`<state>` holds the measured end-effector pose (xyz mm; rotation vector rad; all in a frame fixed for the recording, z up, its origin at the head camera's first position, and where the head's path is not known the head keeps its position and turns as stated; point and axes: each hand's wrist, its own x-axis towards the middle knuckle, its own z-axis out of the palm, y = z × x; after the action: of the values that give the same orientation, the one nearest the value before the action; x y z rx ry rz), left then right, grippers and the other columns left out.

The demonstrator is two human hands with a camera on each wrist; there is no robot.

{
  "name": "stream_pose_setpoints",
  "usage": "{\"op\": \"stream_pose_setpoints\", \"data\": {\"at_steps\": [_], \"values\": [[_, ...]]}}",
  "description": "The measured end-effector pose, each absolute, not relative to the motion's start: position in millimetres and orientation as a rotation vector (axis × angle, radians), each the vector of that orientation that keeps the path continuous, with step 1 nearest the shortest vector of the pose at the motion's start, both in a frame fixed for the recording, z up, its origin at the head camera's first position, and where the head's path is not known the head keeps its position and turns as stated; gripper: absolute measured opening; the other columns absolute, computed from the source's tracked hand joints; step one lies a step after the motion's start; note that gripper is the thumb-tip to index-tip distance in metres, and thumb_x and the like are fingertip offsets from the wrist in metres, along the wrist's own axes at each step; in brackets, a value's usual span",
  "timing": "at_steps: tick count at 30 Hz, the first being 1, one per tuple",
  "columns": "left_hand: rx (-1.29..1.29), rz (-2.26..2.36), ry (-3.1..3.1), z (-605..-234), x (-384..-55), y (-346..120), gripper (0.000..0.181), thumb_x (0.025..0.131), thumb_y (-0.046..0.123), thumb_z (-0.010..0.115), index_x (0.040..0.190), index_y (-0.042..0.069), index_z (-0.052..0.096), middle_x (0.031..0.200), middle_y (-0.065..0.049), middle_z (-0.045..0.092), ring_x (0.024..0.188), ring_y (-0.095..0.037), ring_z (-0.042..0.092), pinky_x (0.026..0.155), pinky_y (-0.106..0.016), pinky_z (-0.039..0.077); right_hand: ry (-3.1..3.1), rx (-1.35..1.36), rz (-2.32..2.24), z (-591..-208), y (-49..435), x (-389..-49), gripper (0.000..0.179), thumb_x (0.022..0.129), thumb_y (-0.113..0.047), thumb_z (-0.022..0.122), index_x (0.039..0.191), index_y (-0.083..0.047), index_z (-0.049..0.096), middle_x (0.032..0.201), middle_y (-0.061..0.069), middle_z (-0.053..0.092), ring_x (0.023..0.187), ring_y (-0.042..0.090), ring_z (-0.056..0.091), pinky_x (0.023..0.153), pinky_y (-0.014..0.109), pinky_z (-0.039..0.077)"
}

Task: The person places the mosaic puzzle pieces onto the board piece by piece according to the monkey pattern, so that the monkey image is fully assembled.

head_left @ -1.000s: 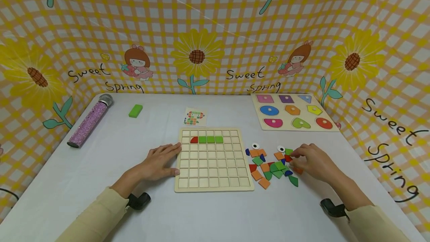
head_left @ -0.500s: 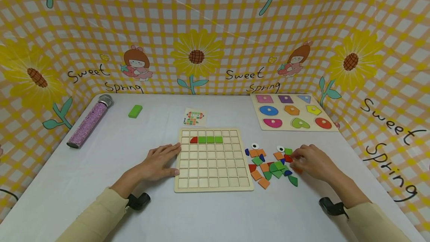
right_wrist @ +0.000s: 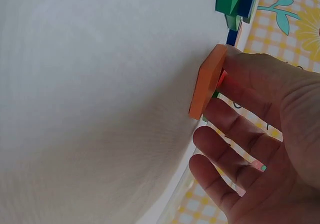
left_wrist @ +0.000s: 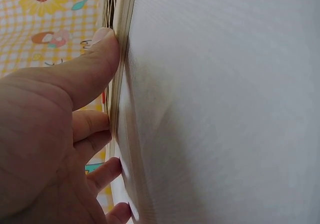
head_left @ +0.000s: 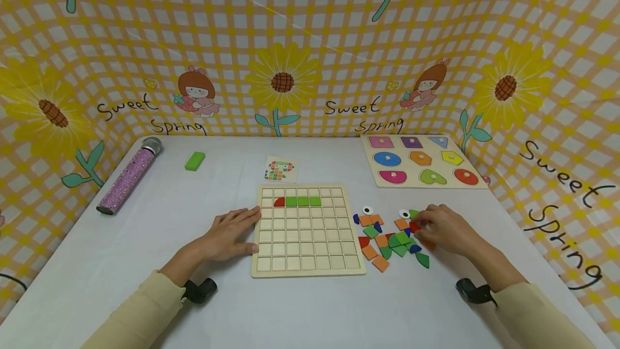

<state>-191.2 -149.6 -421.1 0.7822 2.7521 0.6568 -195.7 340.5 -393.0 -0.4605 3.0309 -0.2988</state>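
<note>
My left hand (head_left: 231, 235) lies along the left edge of the wooden grid board (head_left: 310, 268), thumb and fingers touching its rim. On the board, a red quarter-round tile (head_left: 280, 202) and several green square tiles (head_left: 303, 201) form a row. My right hand (head_left: 445, 230) is over the right side of the loose tile pile, thumb and index fingertips pinching a red tile (head_left: 414, 227), partly hidden by the fingers. In the right wrist view, an orange tile (right_wrist: 207, 82) lies right beside those fingertips. Loose green, orange and blue tiles (head_left: 402, 238) lie to the left of this hand.
Behind the board lies a small pattern card (head_left: 280, 169). A shape puzzle board (head_left: 426, 161) sits at the back right. At the left are a glittery pink microphone (head_left: 129, 176) and a green block (head_left: 195, 161). Two white eye discs (head_left: 404, 214) lie among the tiles.
My right hand has shifted slightly left, its fingers covering more of the red tile and the green tile behind it. The left hand has stayed at the board's edge.
</note>
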Motion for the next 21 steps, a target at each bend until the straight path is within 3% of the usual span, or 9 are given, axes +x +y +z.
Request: {"op": "stream_pose_setpoints", "data": {"at_steps": [13,21], "values": [[0.79,0.663,2.756,-422.2,-191.4,-149.2,0.077,0.087,0.038,0.065,0.148,0.007,0.03,0.157,-0.009,0.025,0.141,-0.037,0.024,0.104,-0.06,0.022,3.034,-0.428,-0.341,-391.6,336.9,-198.5,0.022,0.08,-0.018,0.072,0.099,-0.008,0.071,0.096,0.007,0.064,0.093,0.024,0.051,0.076,0.04,0.05],[0.788,0.662,2.757,-423.0,-192.1,-149.4,0.077,0.087,0.039,0.064,0.148,0.007,0.03,0.157,-0.008,0.025,0.142,-0.036,0.023,0.104,-0.06,0.021,3.041,-0.47,-0.417,-374.7,302.7,-200.4,0.025,0.082,-0.022,0.072,0.104,-0.01,0.071,0.1,0.007,0.065,0.097,0.024,0.05,0.078,0.039,0.048]]}}
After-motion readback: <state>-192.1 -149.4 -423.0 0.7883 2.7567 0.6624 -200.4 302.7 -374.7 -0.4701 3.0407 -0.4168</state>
